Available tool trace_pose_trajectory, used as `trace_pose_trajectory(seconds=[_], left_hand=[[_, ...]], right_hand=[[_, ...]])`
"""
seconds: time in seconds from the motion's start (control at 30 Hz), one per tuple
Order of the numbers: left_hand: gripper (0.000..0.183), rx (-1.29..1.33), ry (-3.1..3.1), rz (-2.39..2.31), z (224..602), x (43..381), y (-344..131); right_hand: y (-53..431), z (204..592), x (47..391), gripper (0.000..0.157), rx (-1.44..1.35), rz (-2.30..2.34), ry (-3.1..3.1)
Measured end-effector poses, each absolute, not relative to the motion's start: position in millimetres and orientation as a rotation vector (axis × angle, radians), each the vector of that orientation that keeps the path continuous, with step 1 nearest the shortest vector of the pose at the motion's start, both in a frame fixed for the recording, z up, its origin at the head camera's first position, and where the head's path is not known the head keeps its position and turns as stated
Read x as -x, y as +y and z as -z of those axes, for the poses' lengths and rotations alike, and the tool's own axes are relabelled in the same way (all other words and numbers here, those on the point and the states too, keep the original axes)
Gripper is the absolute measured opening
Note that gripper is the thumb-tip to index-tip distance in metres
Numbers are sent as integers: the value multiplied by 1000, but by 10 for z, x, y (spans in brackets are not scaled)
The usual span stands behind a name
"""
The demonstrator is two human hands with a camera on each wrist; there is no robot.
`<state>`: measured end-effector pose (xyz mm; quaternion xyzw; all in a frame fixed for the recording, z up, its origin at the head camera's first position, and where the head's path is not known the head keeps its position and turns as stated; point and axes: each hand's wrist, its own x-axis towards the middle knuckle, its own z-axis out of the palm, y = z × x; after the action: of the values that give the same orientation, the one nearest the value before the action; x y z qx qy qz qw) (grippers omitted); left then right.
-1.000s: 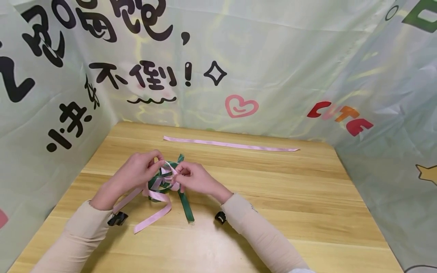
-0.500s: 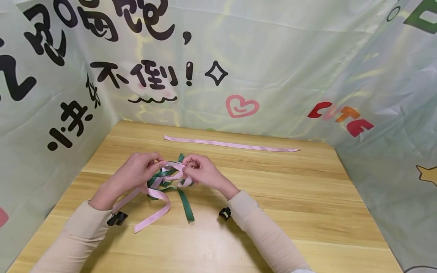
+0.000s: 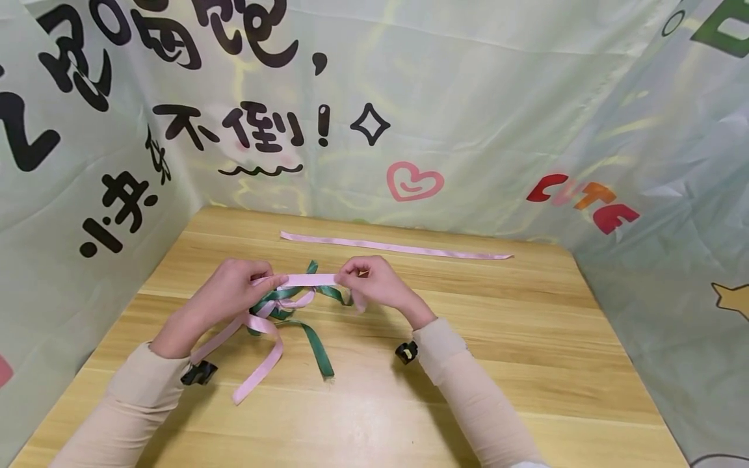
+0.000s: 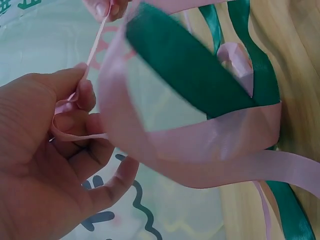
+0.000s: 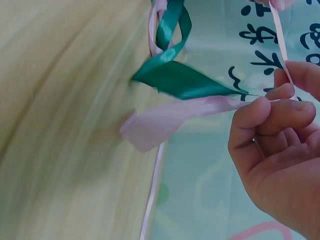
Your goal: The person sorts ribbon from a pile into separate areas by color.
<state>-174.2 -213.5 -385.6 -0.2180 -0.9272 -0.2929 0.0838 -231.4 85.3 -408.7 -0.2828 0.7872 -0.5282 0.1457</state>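
Note:
Between my two hands a pink ribbon (image 3: 311,279) is stretched straight, above a loose tangle of pink and green ribbon. My left hand (image 3: 236,286) pinches its left part between thumb and fingers. With thumb and forefinger, my right hand (image 3: 374,283) pinches it near its right end, and a short pink tail hangs below. The green ribbon (image 3: 318,351) loops under the stretched piece, and one end lies toward the front on the table. In the left wrist view, a wide pink loop (image 4: 215,135) crosses the green ribbon (image 4: 185,60). The right wrist view shows the pink tail (image 5: 155,122) beside a green end.
A separate pink ribbon (image 3: 398,247) lies flat along the back of the wooden table (image 3: 497,338). Printed cloth (image 3: 480,117) surrounds the table at the back and on both sides. A pink ribbon end (image 3: 257,377) trails toward the front left.
My right hand has moved right, drawing the pink ribbon from a bunched loop into a straight stretch. My left hand has stayed nearly in place. The green ribbon beneath has shifted.

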Motion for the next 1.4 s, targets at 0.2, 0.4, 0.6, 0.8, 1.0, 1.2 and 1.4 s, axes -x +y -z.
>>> trace_pose_trajectory(seconds=[0.2, 0.4, 0.6, 0.8, 1.0, 1.2, 1.4], left_hand=[[46, 617, -2803, 912, 3826, 1747, -2116], [47, 624, -2798, 957, 3830, 1769, -2132], [41, 609, -2809, 996, 3800, 1774, -2165], [41, 599, -2810, 1028, 3749, 1783, -2213], [39, 620, -2726, 1018, 3726, 1801, -2278], [26, 559, -2709, 992, 3702, 1828, -2332], [22, 491, -2713, 1008, 3741, 1871, -2389]], right_hand=[[963, 4054, 2369, 20, 796, 1542, 2393], [1101, 4032, 2403, 15, 741, 1545, 2477], [1287, 4009, 2445, 16, 640, 1573, 2509], [1453, 3973, 2474, 17, 557, 1604, 2545], [1588, 3952, 2483, 17, 505, 1604, 2556], [1747, 3922, 2482, 18, 503, 1529, 2559], [1896, 3908, 2486, 16, 536, 1452, 2605]])
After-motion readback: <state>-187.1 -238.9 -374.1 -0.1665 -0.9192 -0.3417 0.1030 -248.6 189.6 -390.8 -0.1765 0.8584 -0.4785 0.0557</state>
